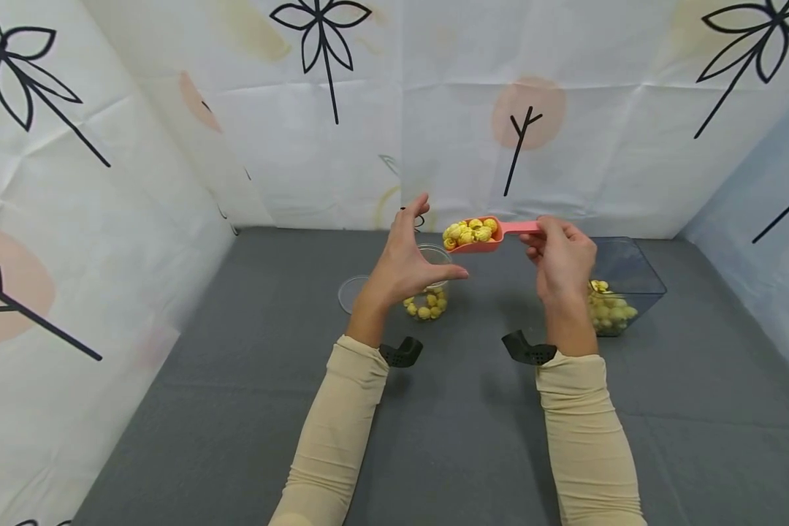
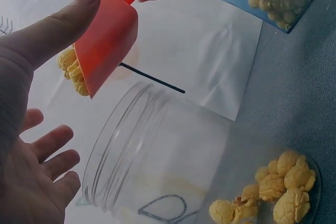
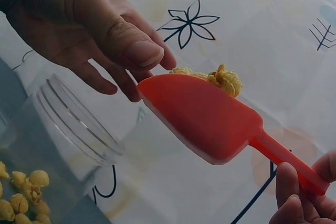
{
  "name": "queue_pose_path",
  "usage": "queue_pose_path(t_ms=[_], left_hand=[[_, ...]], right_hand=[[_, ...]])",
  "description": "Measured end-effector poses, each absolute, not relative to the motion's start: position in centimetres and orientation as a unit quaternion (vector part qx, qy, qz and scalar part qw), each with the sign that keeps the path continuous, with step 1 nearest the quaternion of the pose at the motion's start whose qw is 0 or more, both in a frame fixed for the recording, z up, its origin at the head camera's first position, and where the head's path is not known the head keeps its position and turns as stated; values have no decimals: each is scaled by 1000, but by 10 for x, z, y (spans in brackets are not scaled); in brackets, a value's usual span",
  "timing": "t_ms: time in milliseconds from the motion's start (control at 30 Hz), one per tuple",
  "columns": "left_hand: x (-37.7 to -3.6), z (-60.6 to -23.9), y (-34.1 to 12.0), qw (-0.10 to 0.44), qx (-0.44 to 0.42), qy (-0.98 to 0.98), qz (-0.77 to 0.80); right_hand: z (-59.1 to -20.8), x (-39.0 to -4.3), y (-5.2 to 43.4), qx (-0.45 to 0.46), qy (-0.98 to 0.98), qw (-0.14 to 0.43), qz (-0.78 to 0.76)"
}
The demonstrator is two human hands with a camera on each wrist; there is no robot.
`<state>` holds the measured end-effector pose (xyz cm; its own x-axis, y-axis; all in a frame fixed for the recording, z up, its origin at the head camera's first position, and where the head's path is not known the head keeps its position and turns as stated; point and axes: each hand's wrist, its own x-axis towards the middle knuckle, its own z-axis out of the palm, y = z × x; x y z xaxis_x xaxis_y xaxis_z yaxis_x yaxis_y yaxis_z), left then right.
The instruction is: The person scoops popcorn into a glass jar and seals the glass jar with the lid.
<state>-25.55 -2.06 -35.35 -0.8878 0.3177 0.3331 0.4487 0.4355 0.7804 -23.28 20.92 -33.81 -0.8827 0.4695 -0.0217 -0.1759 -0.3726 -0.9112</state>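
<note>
My right hand (image 1: 562, 256) pinches the handle of a red scoop (image 3: 205, 119) and holds it level above the table. Yellow popcorn (image 1: 470, 232) fills the scoop. At the scoop's tip, my left hand (image 1: 408, 259) is raised with thumb and fingers spread wide, nothing between them. Below the left hand stands a clear round jar (image 2: 157, 140) with its mouth uncovered; several popcorn pieces (image 2: 289, 182) lie at its bottom. In the left wrist view the scoop hangs near the jar's rim.
A clear rectangular bin (image 1: 631, 274) with more popcorn (image 1: 610, 310) stands behind and right of my right hand. A clear round lid (image 1: 350, 294) lies on the grey table (image 1: 269, 409) left of the jar. Patterned white cloth (image 1: 447, 146) hangs behind the table.
</note>
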Motion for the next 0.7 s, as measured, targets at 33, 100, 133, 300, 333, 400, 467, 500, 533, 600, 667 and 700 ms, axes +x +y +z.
queue_pose_path(t_ms=[33,100,133,300,333,400,467,500,533,600,667,700], left_hand=[[-256,-354,-21,67,-229,-844,-481],[-257,-355,-22,63,-230,-844,-481],[-257,-356,-22,61,-230,-844,-480],[-259,-359,-23,43,-218,-850,-477],[-260,-361,-23,40,-216,-851,-476],[-262,-364,-23,35,-216,-851,-478],[-264,-367,-22,32,-219,-849,-479],[-265,-368,-22,30,-221,-849,-480],[-266,-369,-21,29,-223,-849,-479],[-267,-371,-20,25,-224,-850,-477],[-268,-373,-20,19,-222,-851,-475],[-269,-374,-20,16,-221,-851,-477]], right_hand=[[-339,-233,209,-138,-524,198,817],[-340,-233,208,-136,-522,198,818],[-340,-233,207,-135,-523,198,818],[-343,-233,205,-139,-532,191,813],[-343,-234,204,-140,-534,189,812],[-345,-233,204,-141,-537,186,810],[-346,-233,203,-144,-540,184,809],[-347,-233,202,-144,-541,183,808],[-347,-233,202,-144,-543,182,807],[-349,-233,201,-144,-547,180,805],[-350,-233,199,-145,-552,178,802],[-351,-234,199,-145,-554,175,801]])
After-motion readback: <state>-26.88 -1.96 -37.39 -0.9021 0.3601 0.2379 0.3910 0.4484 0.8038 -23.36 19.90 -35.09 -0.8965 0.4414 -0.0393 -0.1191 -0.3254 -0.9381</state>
